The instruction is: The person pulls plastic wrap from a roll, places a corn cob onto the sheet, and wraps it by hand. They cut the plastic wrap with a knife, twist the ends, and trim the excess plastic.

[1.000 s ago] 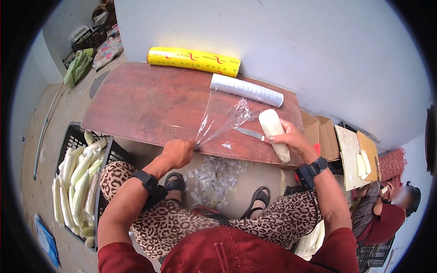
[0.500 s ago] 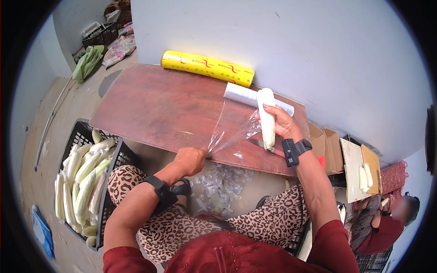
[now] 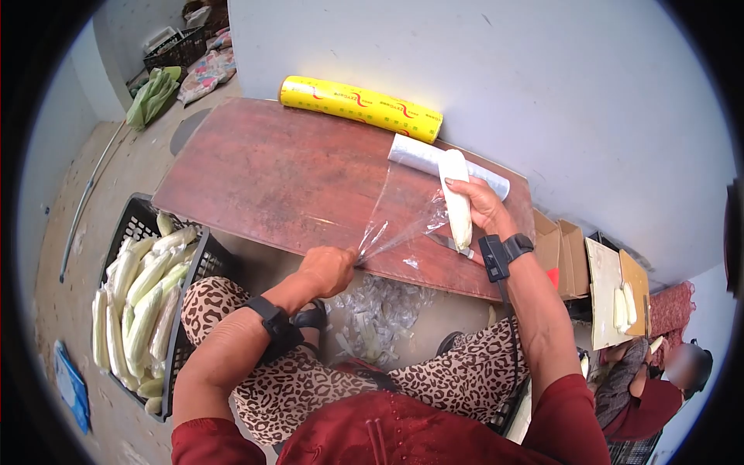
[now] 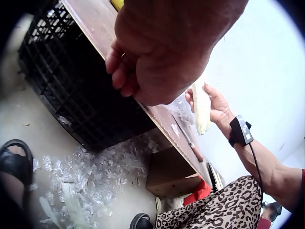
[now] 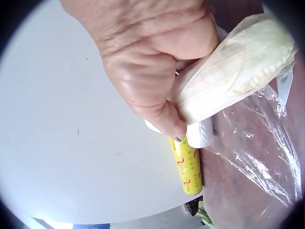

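Observation:
My right hand grips an ear of corn in pale husk; in the right wrist view a row of kernels shows through the husk. The corn is over the table, in front of a roll of clear plastic wrap. At the table's front edge my left hand pinches the gathered end of the film pulled off that roll. The film stretches taut and creased from roll to left hand, and part of it runs towards the corn. A knife lies on the table beneath the corn, partly hidden by it in the head view.
A yellow printed roll lies along the wall at the back of the brown table. Left stands a black crate of husked corn. Plastic scraps litter the floor. Cardboard boxes and another person are at right.
My right hand has carried the corn back towards the wrap roll and turned it more upright. The left hand keeps its grip on the film at the table edge. The head view has shifted slightly.

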`<action>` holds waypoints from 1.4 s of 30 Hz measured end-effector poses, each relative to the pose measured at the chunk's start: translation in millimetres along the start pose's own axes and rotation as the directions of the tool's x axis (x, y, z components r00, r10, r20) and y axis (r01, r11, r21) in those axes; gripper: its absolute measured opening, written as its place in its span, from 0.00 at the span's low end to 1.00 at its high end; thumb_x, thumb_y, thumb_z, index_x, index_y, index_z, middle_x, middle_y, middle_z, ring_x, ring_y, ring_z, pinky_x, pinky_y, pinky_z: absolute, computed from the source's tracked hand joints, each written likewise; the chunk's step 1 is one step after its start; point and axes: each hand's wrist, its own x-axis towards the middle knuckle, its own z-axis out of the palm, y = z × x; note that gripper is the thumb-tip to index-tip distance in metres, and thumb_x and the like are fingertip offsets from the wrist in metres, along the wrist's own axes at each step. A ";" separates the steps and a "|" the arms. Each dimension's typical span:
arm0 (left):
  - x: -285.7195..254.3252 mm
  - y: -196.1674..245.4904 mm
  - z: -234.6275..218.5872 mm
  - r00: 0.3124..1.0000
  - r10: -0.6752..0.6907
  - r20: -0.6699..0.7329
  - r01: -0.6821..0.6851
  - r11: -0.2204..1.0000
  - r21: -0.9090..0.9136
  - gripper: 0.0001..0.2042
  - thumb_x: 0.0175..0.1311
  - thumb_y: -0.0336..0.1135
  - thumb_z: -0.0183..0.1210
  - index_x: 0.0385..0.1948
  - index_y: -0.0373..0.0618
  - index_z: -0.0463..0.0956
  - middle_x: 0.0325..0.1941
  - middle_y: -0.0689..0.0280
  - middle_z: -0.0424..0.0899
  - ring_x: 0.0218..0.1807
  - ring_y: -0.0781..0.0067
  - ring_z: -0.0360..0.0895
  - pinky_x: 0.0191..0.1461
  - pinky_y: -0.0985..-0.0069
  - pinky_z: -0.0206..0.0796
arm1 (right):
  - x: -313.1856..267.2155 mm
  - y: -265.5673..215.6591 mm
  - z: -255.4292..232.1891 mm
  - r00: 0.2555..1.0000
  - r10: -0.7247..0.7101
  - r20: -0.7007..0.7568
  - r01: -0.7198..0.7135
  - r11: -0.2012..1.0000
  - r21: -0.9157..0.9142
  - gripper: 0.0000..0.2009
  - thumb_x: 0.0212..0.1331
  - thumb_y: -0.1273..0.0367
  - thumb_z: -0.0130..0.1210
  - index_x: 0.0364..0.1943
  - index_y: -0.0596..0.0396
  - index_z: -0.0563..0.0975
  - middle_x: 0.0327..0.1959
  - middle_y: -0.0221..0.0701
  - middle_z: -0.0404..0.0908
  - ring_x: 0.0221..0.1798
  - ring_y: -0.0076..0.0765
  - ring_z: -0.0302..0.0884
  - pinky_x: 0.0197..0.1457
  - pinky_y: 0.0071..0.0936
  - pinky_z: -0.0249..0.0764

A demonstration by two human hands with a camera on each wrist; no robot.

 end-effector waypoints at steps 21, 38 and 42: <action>0.2 -6.3 11.1 0.993 0.050 -0.109 -0.052 0.999 -0.014 0.09 0.59 0.34 0.49 0.35 0.39 0.75 0.31 0.45 0.82 0.38 0.40 0.80 0.43 0.52 0.71 | -26.8 -7.8 -0.1 1.000 0.010 0.028 -0.014 0.990 0.143 0.20 0.57 0.71 0.63 0.52 0.62 0.71 0.43 0.40 0.79 0.45 0.39 0.82 0.48 0.35 0.83; -0.5 -2.7 1.9 1.000 0.015 -0.020 -0.015 1.000 -0.013 0.11 0.60 0.33 0.49 0.40 0.40 0.76 0.37 0.48 0.84 0.44 0.43 0.80 0.48 0.53 0.71 | -19.4 5.0 5.5 0.999 0.036 -0.006 -0.037 0.998 -0.056 0.17 0.54 0.71 0.64 0.46 0.64 0.75 0.37 0.35 0.80 0.35 0.30 0.80 0.37 0.30 0.81; 0.8 -4.7 4.8 0.999 0.025 -0.039 -0.025 1.000 -0.005 0.11 0.60 0.33 0.49 0.39 0.40 0.75 0.36 0.47 0.83 0.43 0.42 0.80 0.47 0.53 0.70 | -42.5 -6.2 -0.9 0.999 0.011 0.051 -0.007 0.997 -0.075 0.16 0.55 0.72 0.62 0.46 0.63 0.75 0.37 0.34 0.79 0.36 0.27 0.79 0.39 0.25 0.79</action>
